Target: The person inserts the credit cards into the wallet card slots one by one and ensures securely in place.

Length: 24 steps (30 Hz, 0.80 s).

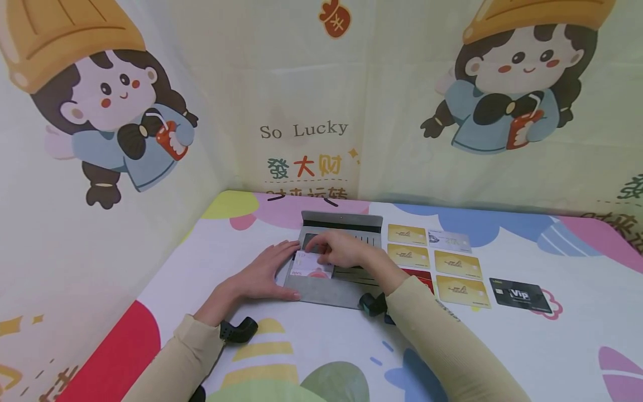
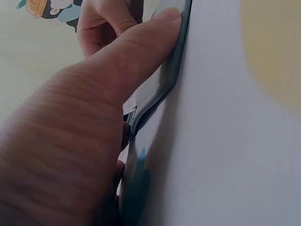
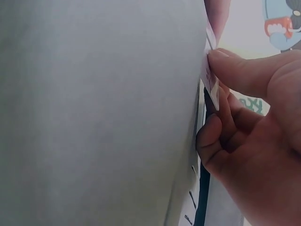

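Note:
A grey card wallet (image 1: 326, 293) lies unfolded on the table, its far flap (image 1: 341, 218) raised. My left hand (image 1: 258, 273) rests along its left side with the fingers stretched out. In the left wrist view, the left thumb (image 2: 141, 52) presses on the near panel's edge. My right hand (image 1: 346, 249) reaches over the wallet and pinches a white card with pink print (image 1: 305, 267) at its upper right. The right wrist view shows the right thumb (image 3: 244, 70) on one face of this card, with curled fingers behind. The right hand and forearm hide part of the wallet's slots.
Right of the wallet lie several gold cards (image 1: 407, 255), a silver card (image 1: 449, 241) and a black VIP card (image 1: 521, 294). A red card (image 1: 424, 277) is partly covered by the right forearm. A printed cloth covers the table (image 1: 552, 352), and a cartoon curtain (image 1: 392, 111) hangs behind.

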Available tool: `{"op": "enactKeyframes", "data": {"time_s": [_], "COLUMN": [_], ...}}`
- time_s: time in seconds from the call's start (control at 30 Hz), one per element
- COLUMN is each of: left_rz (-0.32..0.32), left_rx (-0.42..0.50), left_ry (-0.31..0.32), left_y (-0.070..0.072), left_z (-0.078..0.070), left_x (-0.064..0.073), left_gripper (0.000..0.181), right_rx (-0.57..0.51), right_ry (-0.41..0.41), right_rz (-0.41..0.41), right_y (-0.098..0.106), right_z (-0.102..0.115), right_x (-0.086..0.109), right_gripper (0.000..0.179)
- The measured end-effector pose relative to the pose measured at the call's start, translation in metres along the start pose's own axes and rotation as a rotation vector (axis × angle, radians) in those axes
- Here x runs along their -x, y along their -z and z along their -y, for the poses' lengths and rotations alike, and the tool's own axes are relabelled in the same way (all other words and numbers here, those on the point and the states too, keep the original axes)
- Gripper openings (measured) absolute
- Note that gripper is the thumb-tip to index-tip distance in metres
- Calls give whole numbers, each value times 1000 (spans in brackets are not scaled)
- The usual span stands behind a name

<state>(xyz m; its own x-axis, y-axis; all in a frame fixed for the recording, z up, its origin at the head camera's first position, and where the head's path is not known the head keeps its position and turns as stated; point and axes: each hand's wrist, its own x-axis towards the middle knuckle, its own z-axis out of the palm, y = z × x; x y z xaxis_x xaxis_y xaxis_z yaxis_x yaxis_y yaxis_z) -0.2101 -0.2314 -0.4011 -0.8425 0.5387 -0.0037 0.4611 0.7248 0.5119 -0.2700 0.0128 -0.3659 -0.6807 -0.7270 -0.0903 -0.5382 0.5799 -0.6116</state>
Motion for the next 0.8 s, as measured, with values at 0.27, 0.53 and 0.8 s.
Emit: {"op": "enactKeyframes", "data": {"time_s": [0.27,0.53,0.8], "left_rz": [-10,-10,-3], "left_rx": [-4,0,-8], "left_ry": [-20,-16,-7], "left_y": [-1,-1,-2], "left_z": [2,3,5], "left_x": [0,-1,-1], "left_gripper": [106,106,108], "right_rx": [-37,-45,-56], "right_ry": [32,4,-6], "right_rz": [60,14,-5], "right_y": [1,-2,-1], "right_z": [2,3,2], "right_x": [1,1,1], "right_gripper": [33,30,30]}}
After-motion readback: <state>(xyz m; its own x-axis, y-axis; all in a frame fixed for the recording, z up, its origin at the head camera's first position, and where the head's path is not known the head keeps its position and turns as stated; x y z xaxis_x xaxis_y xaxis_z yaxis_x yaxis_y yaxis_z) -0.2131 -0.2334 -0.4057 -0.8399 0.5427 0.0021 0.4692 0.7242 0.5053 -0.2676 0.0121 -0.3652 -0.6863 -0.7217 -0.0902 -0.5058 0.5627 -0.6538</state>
